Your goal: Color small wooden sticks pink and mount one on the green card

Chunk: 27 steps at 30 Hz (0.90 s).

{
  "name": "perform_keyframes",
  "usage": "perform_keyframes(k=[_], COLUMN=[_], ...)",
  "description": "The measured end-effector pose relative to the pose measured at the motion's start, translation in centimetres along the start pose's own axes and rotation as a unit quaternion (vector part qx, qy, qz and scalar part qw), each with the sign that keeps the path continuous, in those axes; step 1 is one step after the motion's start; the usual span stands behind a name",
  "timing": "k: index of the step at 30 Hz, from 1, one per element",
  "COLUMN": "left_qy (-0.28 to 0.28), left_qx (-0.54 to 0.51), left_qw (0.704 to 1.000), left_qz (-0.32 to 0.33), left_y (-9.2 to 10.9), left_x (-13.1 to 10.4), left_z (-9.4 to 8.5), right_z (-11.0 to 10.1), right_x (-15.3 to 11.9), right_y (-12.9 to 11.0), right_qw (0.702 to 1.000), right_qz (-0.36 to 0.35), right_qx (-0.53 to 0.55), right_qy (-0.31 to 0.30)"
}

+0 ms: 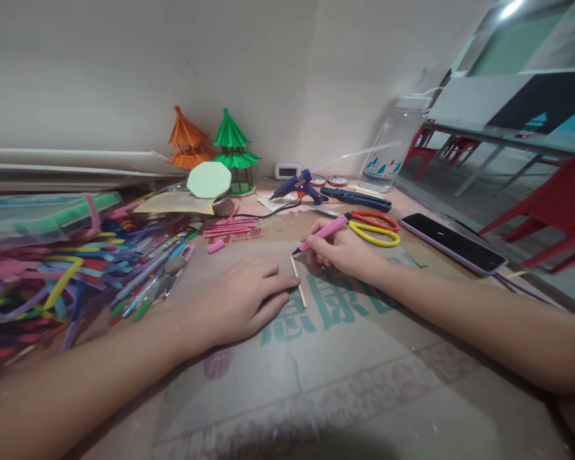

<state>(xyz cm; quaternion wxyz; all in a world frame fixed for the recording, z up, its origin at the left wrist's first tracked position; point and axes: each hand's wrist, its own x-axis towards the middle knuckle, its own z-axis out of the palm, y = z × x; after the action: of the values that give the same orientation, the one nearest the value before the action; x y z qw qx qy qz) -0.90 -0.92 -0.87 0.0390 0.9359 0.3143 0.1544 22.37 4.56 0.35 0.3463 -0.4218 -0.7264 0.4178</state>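
Observation:
A thin pale stick [302,295] lies on the plastic-covered work surface [335,377] in the middle. My left hand [249,297] rests palm down with a fingertip on the stick and its fingers somewhat apart. In my right hand [338,248] is a pink marker [328,232], its dark tip at the stick's far end. The marker's pink cap [216,246] lies off to the left, near a bunch of pink sticks [232,227].
Behind stand an orange model [186,137], a green model [230,144], and a blue glue gun [299,187]. Yellow-and-red scissors [374,234], a phone [453,243] and a clear bottle [387,147] are at right. Colourful strips [57,281] and pens [148,275] crowd the left.

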Motion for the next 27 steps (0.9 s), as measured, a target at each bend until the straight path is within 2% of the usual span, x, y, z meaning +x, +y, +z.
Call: perform_keyframes(k=[23, 27], left_qy=[-0.013, -0.001], left_qx=[-0.014, -0.022], left_qw=[1.000, 1.000], left_qz=[-0.021, -0.017], left_y=[-0.20, -0.15], left_x=[-0.05, 0.02], left_z=[0.28, 0.24], right_z=[0.07, 0.02], right_x=[-0.04, -0.07], right_y=[-0.35, -0.48], right_qw=[0.999, 0.999], right_qz=[0.006, 0.010], right_qx=[-0.037, -0.047], right_qy=[-0.013, -0.017])
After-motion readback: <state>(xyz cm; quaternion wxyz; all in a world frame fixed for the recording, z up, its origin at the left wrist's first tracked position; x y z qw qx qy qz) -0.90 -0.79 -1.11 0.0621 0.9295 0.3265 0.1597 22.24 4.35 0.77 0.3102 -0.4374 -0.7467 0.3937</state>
